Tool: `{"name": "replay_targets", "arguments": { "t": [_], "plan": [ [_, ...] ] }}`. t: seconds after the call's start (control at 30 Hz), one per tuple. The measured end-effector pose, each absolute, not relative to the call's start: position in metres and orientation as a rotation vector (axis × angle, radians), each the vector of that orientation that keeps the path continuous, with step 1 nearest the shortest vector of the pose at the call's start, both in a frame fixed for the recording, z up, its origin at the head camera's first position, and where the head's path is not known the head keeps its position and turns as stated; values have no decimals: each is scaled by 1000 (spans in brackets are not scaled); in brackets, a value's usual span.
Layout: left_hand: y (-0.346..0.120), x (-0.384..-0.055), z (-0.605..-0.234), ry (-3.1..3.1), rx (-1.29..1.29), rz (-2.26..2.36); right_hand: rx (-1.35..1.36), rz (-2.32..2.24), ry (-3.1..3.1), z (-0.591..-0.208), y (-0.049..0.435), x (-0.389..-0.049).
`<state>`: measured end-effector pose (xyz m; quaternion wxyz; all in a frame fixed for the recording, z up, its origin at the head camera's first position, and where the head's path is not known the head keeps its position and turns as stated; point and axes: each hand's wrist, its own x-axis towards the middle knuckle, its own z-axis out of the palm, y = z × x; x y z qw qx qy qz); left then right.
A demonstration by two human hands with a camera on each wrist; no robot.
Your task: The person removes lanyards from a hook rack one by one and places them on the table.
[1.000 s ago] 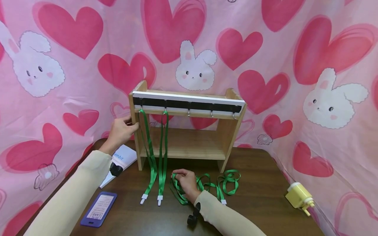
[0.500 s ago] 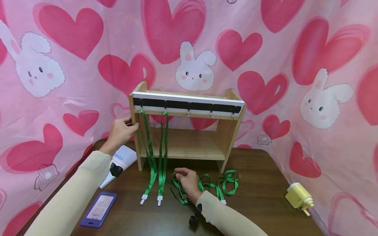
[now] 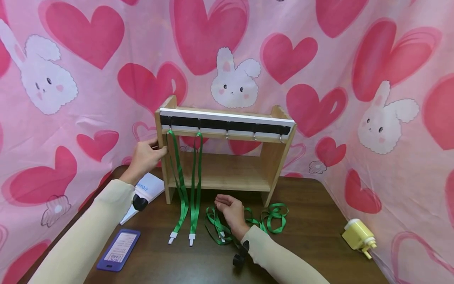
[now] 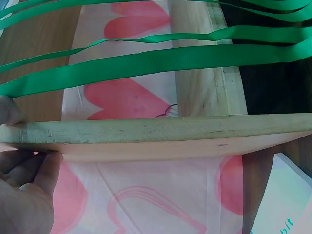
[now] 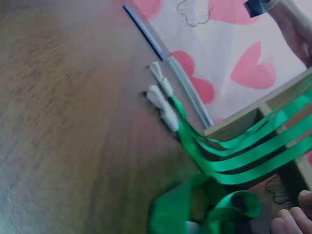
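In the head view, my left hand (image 3: 144, 157) grips the left side panel of a small wooden shelf (image 3: 220, 169); the left wrist view has the thumb and fingers (image 4: 36, 178) on either side of that panel. Two green lanyards (image 3: 181, 189) hang from the left hooks, their white clips resting on the table. My right hand (image 3: 232, 213) is over the table beside a loosely coiled green lanyard (image 3: 215, 227), its fingers fairly straight and nothing seen between them. More coiled green lanyard (image 3: 274, 219) lies to the right, partly hidden by the right arm.
Bare metal hooks (image 3: 254, 136) line the right part of the black strip. A blue card holder (image 3: 118, 250) and a white box (image 3: 149, 187) lie on the left of the table (image 3: 301, 244). At the right edge sits a yellow bottle-like object (image 3: 359, 238).
My right hand has come off the coiled lanyard and shifted slightly right and away from me, its fingers straighter. A white clip now shows in that coil. My left hand stays on the shelf.
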<state>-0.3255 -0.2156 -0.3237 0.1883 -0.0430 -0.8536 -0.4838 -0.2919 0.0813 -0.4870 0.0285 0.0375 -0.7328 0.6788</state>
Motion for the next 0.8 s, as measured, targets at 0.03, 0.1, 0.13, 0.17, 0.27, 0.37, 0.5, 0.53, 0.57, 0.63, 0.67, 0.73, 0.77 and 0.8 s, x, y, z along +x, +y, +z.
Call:
{"name": "replay_targets", "arguments": {
  "t": [0.03,0.1,0.13,0.17,0.27,0.37,0.5,0.53,0.57,0.63,0.67,0.73,0.77,0.8],
  "plan": [
    [-216,-325,-324,-2399,-123,-1361,125,2106,-2251,-484,82,-291],
    [-216,-325,-324,-2396,-128,-1359,149,2099,-2244,-478,84,-290],
    [-216,-325,-325,-2393,-132,-1360,160,2101,-2239,-475,85,-289],
    [-216,-325,-325,-2390,-134,-1359,181,2095,-2235,-472,86,-288],
    [-216,-325,-328,-2386,-138,-1358,232,2088,-2224,-461,89,-284],
    [-217,-324,-329,-2384,-131,-1354,291,2089,-2217,-447,91,-281],
    [-217,-325,-329,-2383,-130,-1361,351,2122,-2173,-424,97,-277],
    [-217,-325,-328,-2382,-131,-1362,362,2146,-2151,-418,99,-276],
    [-217,-326,-327,-2381,-134,-1365,374,2158,-2133,-413,101,-275],
    [-217,-326,-326,-2385,-137,-1361,387,2169,-2107,-402,105,-274],
    [-217,-326,-326,-2386,-138,-1358,392,2171,-2093,-397,108,-273],
    [-217,-326,-325,-2389,-138,-1352,398,2174,-2066,-387,113,-272],
    [-217,-326,-325,-2389,-141,-1350,401,2170,-2053,-382,116,-271],
    [-217,-326,-325,-2389,-144,-1350,411,2164,-2037,-377,118,-271]
  ]
}}
